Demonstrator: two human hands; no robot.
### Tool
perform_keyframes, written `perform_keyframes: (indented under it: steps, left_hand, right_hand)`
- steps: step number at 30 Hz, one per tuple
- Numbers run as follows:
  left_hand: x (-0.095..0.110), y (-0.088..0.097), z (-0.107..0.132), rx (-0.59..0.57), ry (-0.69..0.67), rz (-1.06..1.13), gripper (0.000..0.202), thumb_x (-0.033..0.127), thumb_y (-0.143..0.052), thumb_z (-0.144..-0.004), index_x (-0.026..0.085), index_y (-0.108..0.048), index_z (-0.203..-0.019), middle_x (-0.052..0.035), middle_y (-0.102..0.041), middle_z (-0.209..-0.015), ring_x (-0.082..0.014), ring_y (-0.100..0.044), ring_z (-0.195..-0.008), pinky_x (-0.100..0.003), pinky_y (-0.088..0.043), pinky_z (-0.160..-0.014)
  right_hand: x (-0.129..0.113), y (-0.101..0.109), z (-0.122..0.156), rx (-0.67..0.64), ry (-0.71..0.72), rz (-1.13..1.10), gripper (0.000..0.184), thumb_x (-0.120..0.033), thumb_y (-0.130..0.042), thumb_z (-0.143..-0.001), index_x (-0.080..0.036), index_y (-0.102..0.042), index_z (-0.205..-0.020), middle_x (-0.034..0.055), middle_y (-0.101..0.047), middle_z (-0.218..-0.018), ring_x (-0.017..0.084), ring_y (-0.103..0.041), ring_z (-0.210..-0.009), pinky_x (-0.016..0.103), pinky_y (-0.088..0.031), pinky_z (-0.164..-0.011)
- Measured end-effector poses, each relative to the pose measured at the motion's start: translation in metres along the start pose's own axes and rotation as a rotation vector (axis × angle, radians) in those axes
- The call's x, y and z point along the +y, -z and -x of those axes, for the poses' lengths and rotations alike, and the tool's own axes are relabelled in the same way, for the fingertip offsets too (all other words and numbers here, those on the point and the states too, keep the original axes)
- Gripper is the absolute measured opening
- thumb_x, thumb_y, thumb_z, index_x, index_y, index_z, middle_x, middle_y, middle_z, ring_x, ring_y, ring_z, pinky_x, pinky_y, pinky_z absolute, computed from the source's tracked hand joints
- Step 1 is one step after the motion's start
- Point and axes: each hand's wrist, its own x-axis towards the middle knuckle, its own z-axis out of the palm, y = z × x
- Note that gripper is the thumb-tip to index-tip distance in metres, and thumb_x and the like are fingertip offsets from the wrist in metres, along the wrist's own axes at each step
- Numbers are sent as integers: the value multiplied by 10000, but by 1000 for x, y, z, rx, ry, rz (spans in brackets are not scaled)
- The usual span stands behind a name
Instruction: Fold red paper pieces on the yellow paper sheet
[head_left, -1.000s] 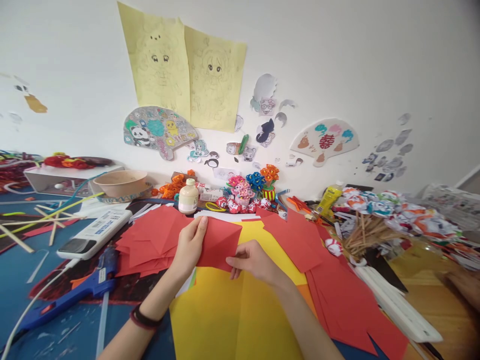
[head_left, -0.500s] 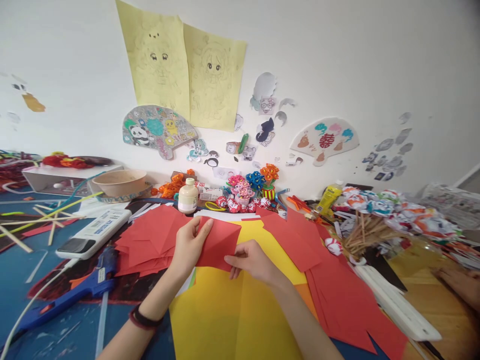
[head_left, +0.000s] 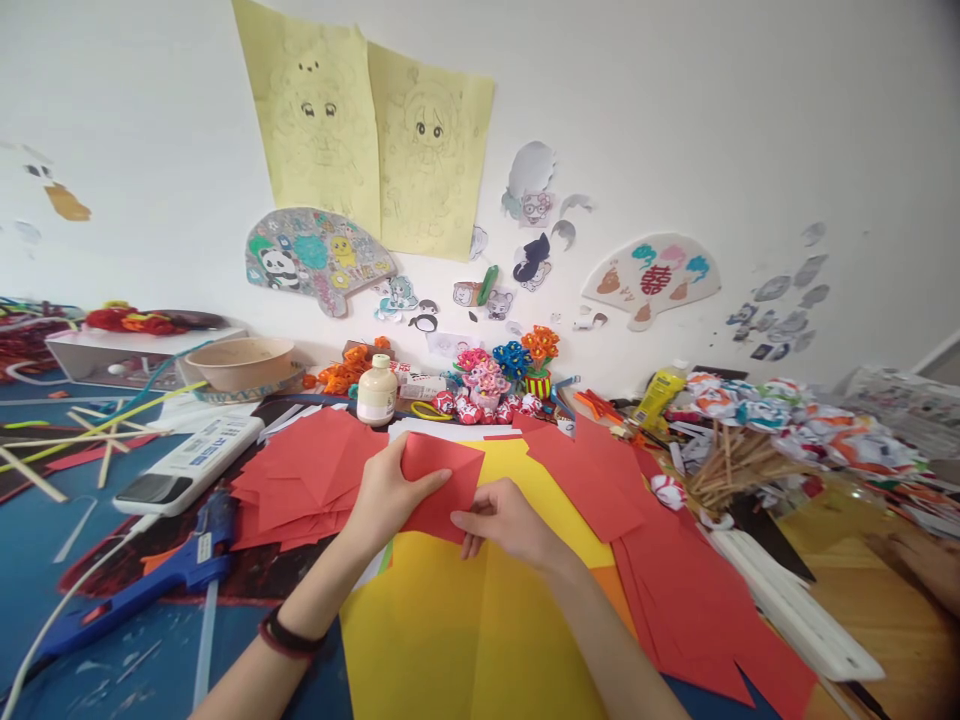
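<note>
Both hands on a red paper square (head_left: 448,468)
It lies on the yellow sheet (head_left: 480,620); the left hand (head_left: 386,495) has a pinching grip on its left edge, the right hand (head_left: 504,522) on its lower edge.

Colour record: red and yellow paper on a blue counter (head_left: 45,560).
The paper square (head_left: 442,480) between my left hand (head_left: 386,495) and right hand (head_left: 506,520) is plain red, no pattern. Beneath it I note a yellow sheet (head_left: 465,620), shading to orange along its right edge. The loose sheets (head_left: 300,480) alongside are the same flat red. My wristband (head_left: 289,638) is dark. Glue gun (head_left: 150,585): blue, white label. Power strip (head_left: 191,465): white, dark end. Bottle (head_left: 376,392): cream, white cap. Wall drawings (head_left: 375,130): pale yellow, faint line work.
</note>
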Motion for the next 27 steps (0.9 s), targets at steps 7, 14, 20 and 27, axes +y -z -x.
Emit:
perform_keyframes:
  steps: [7, 14, 20, 27]
  left_hand:
    - [2, -1, 1, 27, 47, 40, 346, 463, -727, -645, 178, -548, -725, -14, -654, -704, -188, -575, -659, -243, -400, -545]
    - [4, 15, -4, -103, 56, 310, 309, 385, -684, -729, 181, -587, -940, -36, -682, -848, -185, -632, -778, -248, -476, -654]
    - [1, 11, -3, -80, -66, 43, 164, 322, -627, -778, 189, -620, -874, 5, -646, -728, -132, -572, -630, -220, -411, -578]
    - [3, 6, -1, -84, -35, 166, 227, 388, -543, -852, 181, -636, -850, -29, -700, -820, -171, -628, -746, -239, -452, -661]
  right_hand:
    - [-6, -3, 1, 73, 30, 119, 411, -534, -641, -764, -177, -511, -608, -6, -572, -485, 171, -598, -480, 261, -429, -487]
    - [-17, 4, 7, 285, 254, 542, 351, -356, -586, -831, -181, -450, -560, -43, -450, -541, 110, -427, -526, 232, -306, -505]
    - [-15, 17, 4, 528, 232, 305, 249, -416, -570, -850, -174, -592, -790, -68, -432, -449, 115, -431, -413, 231, -323, -444]
    - [-13, 17, 0, 522, 242, 163, 283, -437, -637, -811, -155, -632, -787, -58, -453, -435, 111, -434, -400, 230, -326, -439]
